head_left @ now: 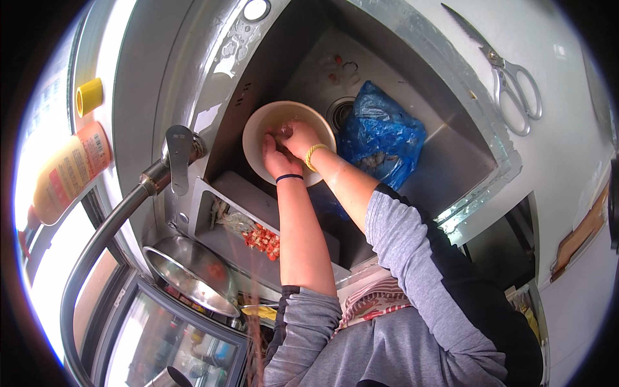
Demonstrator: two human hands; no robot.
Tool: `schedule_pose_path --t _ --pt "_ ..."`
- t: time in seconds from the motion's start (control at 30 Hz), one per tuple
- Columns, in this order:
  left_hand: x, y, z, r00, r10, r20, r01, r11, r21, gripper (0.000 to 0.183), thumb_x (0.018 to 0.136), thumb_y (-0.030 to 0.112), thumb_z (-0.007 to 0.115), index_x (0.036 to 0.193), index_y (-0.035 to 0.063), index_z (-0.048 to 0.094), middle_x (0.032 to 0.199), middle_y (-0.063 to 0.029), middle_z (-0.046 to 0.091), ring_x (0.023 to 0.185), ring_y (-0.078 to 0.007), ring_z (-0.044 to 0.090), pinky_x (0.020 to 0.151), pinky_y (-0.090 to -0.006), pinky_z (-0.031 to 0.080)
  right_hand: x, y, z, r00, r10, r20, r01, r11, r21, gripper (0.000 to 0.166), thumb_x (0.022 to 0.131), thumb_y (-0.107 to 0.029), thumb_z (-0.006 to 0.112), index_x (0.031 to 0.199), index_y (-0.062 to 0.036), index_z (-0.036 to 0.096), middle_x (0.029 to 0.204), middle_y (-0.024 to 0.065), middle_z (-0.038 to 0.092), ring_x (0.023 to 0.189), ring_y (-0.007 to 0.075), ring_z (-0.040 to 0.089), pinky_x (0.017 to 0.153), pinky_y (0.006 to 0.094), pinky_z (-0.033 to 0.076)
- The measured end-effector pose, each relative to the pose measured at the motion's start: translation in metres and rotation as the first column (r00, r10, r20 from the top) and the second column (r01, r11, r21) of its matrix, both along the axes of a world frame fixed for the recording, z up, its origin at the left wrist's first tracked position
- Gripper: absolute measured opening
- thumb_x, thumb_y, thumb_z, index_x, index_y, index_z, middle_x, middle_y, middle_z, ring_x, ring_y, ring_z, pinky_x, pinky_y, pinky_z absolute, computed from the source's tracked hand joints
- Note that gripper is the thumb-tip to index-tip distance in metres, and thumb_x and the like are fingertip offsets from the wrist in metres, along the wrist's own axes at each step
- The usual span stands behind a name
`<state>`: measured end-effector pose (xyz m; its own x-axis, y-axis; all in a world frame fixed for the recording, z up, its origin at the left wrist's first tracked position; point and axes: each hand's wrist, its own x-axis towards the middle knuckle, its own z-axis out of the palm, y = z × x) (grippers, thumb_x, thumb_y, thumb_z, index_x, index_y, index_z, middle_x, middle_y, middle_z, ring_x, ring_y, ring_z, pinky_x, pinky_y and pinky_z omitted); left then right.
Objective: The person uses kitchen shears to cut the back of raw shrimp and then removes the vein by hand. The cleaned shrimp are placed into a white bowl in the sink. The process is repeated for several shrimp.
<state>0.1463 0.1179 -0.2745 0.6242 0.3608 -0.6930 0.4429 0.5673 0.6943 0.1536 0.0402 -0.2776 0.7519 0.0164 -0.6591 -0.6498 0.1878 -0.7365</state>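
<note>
A round cream-coloured bowl (256, 162) stands in the stainless steel sink (435, 179) with cloudy liquid in it. Both my hands are inside the bowl, close together. My left hand (280, 160), with a dark band at its wrist, is curled palm up. My right hand (303, 139), wearing a yellow braided bracelet, bends over it from the right. Between the fingers is a small, wet, greyish-pink piece of food (286, 131), partly hidden and too blurred to name. Right of the bowl lies a crumpled blue plastic bag (387, 128) with pale greyish contents showing at its opening.
A drain (340, 112) lies beside the bag, with scraps (338, 72) beyond. A grey caddy (205, 230) holds chopped red-and-white pieces (262, 241). The faucet (159, 176) arches at left, near a metal basin (193, 275). Scissors (508, 77) rest on the right counter; a bottle (72, 176) stands left.
</note>
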Motion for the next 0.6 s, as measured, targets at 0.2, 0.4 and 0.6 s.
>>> schedule_pose_path --t 0.2,0.4,0.6 --pt "0.006 -0.001 0.017 0.999 0.041 -0.03 -0.046 0.983 -0.178 0.023 0.095 0.021 0.05 0.11 0.0075 0.061 0.106 -0.0089 0.062 0.103 -0.0223 0.057 0.09 -0.0354 0.047 0.005 -0.003 0.005 0.989 -0.103 -0.11 0.119 0.981 0.151 0.024 0.085 -0.018 0.067 0.1 0.0007 0.065 0.093 0.0139 0.068 0.083 0.0215 0.066 0.073 0.0315 0.052" --pt "0.002 0.001 0.005 0.996 0.089 0.002 -0.088 0.982 -0.169 0.024 0.094 0.022 0.052 0.113 0.0088 0.06 0.112 -0.0084 0.061 0.108 -0.023 0.056 0.097 -0.0361 0.044 0.004 -0.003 0.015 0.988 -0.157 -0.002 0.157 0.987 -0.044 0.021 0.088 -0.016 0.062 0.101 0.001 0.065 0.098 0.0158 0.067 0.087 0.0256 0.065 0.078 0.0345 0.051" --pt "-0.001 -0.005 0.005 1.0 0.028 -0.014 -0.029 0.997 -0.066 0.028 0.095 0.021 0.053 0.12 0.0083 0.055 0.119 -0.0092 0.058 0.111 -0.024 0.054 0.099 -0.0387 0.042 0.005 -0.006 0.027 0.998 -0.061 -0.016 0.059 0.99 -0.127 0.019 0.088 -0.013 0.058 0.1 -0.0003 0.066 0.099 0.0163 0.067 0.094 0.029 0.064 0.081 0.0363 0.049"
